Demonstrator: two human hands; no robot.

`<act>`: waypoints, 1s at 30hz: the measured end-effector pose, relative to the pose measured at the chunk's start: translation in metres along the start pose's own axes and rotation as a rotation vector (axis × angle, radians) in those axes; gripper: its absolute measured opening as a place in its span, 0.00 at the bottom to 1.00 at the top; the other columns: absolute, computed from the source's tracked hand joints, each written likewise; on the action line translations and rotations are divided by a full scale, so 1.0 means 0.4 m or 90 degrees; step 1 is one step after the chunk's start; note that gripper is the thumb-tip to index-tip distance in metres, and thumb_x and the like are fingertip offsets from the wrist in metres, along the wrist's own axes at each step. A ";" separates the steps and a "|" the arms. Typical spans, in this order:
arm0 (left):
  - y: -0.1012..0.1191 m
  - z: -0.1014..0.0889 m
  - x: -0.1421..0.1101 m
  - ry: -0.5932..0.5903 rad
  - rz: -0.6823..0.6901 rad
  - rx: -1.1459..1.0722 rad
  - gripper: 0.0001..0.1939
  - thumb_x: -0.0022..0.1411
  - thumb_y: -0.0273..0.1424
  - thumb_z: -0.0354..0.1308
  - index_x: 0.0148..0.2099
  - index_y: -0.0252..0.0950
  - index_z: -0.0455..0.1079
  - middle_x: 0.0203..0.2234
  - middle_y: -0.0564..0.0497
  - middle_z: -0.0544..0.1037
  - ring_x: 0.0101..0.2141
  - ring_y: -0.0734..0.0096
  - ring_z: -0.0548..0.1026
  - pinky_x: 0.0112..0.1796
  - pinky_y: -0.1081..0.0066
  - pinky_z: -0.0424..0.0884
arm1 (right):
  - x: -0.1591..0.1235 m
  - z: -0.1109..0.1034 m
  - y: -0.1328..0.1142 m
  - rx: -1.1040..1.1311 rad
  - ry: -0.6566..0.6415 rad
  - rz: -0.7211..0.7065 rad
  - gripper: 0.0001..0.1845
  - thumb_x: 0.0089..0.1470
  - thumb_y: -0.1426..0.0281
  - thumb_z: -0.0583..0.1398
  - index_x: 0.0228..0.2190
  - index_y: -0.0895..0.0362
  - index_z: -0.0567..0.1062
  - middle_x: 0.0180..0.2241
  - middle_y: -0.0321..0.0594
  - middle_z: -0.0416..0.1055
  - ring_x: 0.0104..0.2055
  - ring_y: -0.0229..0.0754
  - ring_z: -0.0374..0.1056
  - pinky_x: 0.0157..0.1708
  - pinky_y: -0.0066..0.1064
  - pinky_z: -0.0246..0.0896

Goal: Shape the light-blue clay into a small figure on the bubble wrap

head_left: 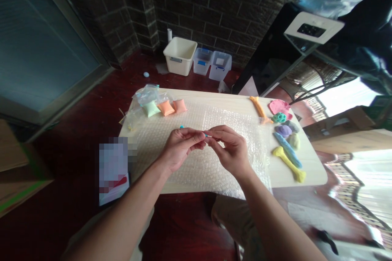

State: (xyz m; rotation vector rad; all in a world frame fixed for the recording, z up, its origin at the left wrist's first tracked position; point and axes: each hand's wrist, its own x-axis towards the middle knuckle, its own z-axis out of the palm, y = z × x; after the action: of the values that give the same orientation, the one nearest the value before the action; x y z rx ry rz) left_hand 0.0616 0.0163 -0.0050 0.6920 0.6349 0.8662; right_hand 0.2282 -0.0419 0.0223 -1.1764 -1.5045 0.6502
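1. Across the frame's middle stretches a pale table [232, 100].
2. Bubble wrap [211, 167] covers its centre.
3. At frame centre, the left hand [180, 147] and right hand [232, 149] meet, fingers pinched.
4. Left of upper centre lie three packets [166, 108].
5. Gripped between both hands' fingertips, centre frame: a small blue piece [206, 135], mostly hidden.

We see strong light entering from the right edge, where the curtain [369, 195] washes out to white, while the brick wall [214, 0] at the top and the floor [70, 155] at lower left lie dim. Glare flecks the bubble wrap [256, 147] mid-frame. We find wide-angle bending toward the edges and pixelation over the screen [112, 171] at left.
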 end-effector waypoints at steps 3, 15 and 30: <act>0.000 0.006 -0.003 -0.011 0.004 -0.017 0.11 0.51 0.34 0.79 0.35 0.36 0.84 0.31 0.47 0.87 0.30 0.72 0.82 0.37 0.71 0.77 | -0.001 0.003 0.008 0.056 0.023 0.028 0.09 0.61 0.72 0.69 0.42 0.48 0.86 0.37 0.40 0.79 0.35 0.41 0.75 0.33 0.36 0.73; 0.000 0.011 0.000 -0.022 0.023 -0.011 0.09 0.55 0.32 0.77 0.37 0.34 0.84 0.30 0.49 0.85 0.31 0.74 0.80 0.37 0.73 0.77 | -0.002 0.008 0.021 0.077 0.007 0.026 0.15 0.58 0.72 0.71 0.47 0.45 0.86 0.40 0.41 0.79 0.35 0.40 0.75 0.34 0.36 0.73; 0.001 0.006 -0.004 -0.026 -0.006 0.009 0.11 0.55 0.35 0.76 0.37 0.34 0.84 0.31 0.48 0.85 0.31 0.72 0.81 0.38 0.70 0.78 | -0.001 0.005 0.007 0.025 -0.001 0.014 0.11 0.61 0.72 0.69 0.45 0.47 0.87 0.39 0.42 0.79 0.40 0.44 0.78 0.37 0.36 0.76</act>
State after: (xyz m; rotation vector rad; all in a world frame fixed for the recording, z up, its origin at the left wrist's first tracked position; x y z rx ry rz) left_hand 0.0624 0.0145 -0.0031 0.7178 0.6080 0.8382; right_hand 0.2274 -0.0408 0.0190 -1.1634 -1.4755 0.6932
